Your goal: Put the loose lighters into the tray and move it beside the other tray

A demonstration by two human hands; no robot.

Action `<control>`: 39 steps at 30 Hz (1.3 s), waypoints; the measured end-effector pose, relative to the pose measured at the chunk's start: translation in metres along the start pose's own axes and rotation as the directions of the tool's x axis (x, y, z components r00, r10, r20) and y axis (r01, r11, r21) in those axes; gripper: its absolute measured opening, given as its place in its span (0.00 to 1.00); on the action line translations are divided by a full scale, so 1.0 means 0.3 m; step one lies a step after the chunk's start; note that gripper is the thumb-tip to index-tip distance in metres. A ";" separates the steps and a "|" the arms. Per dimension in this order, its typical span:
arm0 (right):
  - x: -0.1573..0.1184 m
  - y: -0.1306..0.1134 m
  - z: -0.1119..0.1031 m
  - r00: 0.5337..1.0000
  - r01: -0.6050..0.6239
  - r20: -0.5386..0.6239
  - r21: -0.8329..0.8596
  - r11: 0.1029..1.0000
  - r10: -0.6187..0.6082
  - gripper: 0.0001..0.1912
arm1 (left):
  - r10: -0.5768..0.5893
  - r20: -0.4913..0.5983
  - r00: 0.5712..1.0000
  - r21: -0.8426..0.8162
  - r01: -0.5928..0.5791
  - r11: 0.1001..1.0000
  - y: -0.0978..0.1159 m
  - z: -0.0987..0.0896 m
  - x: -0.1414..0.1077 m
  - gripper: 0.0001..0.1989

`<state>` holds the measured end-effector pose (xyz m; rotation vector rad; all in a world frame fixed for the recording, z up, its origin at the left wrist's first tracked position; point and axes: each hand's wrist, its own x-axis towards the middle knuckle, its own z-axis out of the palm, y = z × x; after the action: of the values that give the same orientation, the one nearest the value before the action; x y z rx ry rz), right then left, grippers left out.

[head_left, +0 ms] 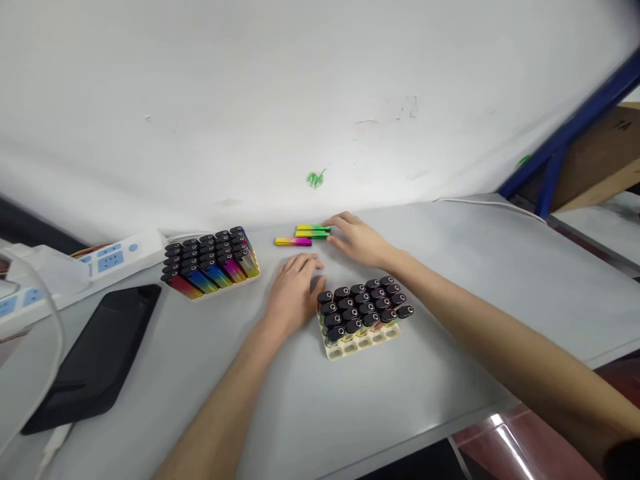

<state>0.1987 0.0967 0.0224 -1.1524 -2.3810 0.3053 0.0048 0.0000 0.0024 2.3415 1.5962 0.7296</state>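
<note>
The right hand (361,241) reached in from the 4 o'clock side, its fingertips at the ends of two yellow-green pieces (313,234). Its grip was apart, thumb and forefinger parted near those ends; whether the skin touched them could not be told. The pair lay flat, side by side, near the wall at 12 o'clock, probably so that their ends faced the fingers. A yellow-pink piece (294,242) lay just beside them, toward 8 o'clock.

The left hand (293,297) was palm down on the tabletop (200,373), its grip apart and nothing visible in it, the thumb out toward the near tray (343,349). Resting there, it perhaps served as a support, close to the tray's edge; contact with the tray was unclear.

The near tray lay at 4 o'clock from that hand. Its cells apparently kept the black-capped pieces (367,307) upright and sorted in rows, caps upward where fingers could reach them. One on the 3 o'clock side tilted outward. The row along the 6 o'clock side showed its shaped openings.

At 10 o'clock from the left hand, the far tray (225,289) held more capped pieces (215,274) packed closely, presumably to save room. A black device (100,353) lay at 8 o'clock, and a power strip (113,261) ran beyond the far tray toward 9 o'clock, likely placed there to keep it off the middle.
</note>
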 end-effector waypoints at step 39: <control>-0.288 0.082 -0.072 0.895 -0.383 -0.134 0.257 0.887 0.425 0.11 | 0.005 0.011 1.000 -0.008 -0.004 1.000 -0.002 -0.005 -0.004 0.08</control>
<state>0.2724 0.0444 0.0039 -1.4923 -1.8723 0.5629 0.0032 -0.0010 0.0031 2.3400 1.5810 0.7222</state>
